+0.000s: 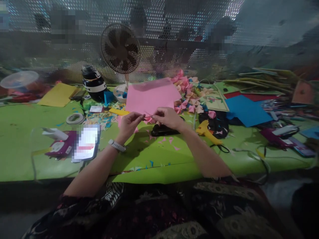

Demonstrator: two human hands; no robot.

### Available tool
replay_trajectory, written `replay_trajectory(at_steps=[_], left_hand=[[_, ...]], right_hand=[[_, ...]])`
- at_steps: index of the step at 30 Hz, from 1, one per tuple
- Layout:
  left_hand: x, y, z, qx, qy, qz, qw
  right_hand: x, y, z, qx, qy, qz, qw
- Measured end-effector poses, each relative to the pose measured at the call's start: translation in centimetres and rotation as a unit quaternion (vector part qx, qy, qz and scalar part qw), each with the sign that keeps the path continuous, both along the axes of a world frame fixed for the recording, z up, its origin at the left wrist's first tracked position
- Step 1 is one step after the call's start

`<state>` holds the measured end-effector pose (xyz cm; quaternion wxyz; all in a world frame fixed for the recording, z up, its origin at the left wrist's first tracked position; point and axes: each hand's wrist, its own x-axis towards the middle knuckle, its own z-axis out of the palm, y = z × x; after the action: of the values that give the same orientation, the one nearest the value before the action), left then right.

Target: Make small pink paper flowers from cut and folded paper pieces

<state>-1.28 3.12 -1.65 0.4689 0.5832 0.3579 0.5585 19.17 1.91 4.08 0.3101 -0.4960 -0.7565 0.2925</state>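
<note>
My left hand (pixel 129 123) and my right hand (pixel 168 117) meet over the middle of the table, fingertips pinched. Between them is a small pink paper piece (pixel 148 118), whose exact shape is too small to make out. Just behind my fingers lies a large pink paper sheet (pixel 152 94). A black stapler-like object (pixel 161 131) rests on the table under my right hand, partly hidden by it. Small pink scraps (pixel 170 140) are scattered in front of it. To the right of my right forearm is a yellow glue gun (pixel 208 131).
Folded pink and cream paper pieces (pixel 190 96) are heaped behind the sheet. A fan (pixel 121 48), a black bottle (pixel 93 83) and a tape roll (pixel 75 118) stand or lie leftward, with a lit phone (pixel 86 142). Blue paper (pixel 246 109) lies to the right.
</note>
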Motion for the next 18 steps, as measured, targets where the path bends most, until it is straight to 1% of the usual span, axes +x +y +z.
replay_trajectory(at_steps=[5,7,9,11,13,15,16,18], left_hand=[[0.2,-0.3,0.3,0.0,0.008,-0.021,1.0],[0.2,-0.3,0.4,-0.009,0.009,-0.022,1.0],[0.2,-0.2,0.3,-0.023,-0.009,-0.013,1.0],[0.1,0.0,0.1,-0.047,-0.056,0.012,0.997],[-0.1,0.3,-0.1,-0.092,-0.107,0.036,0.989],[-0.2,0.5,-0.2,-0.145,-0.143,0.045,0.978],[-0.3,0.6,-0.2,-0.165,-0.154,0.044,0.973],[-0.3,0.7,-0.2,-0.185,-0.167,0.038,0.968]], right_hand=[[0.2,-0.1,0.8,-0.006,0.032,-0.014,0.999],[0.5,0.0,1.0,-0.001,0.026,-0.025,0.999],[1.3,0.4,1.1,0.001,0.002,-0.043,0.999],[2.4,1.0,1.0,0.008,-0.064,-0.074,0.995],[3.6,1.8,0.7,-0.001,-0.174,-0.107,0.979],[4.5,2.5,0.1,-0.048,-0.274,-0.123,0.953],[4.8,2.8,-0.2,-0.077,-0.308,-0.122,0.94],[5.0,3.2,-0.7,-0.117,-0.343,-0.114,0.925]])
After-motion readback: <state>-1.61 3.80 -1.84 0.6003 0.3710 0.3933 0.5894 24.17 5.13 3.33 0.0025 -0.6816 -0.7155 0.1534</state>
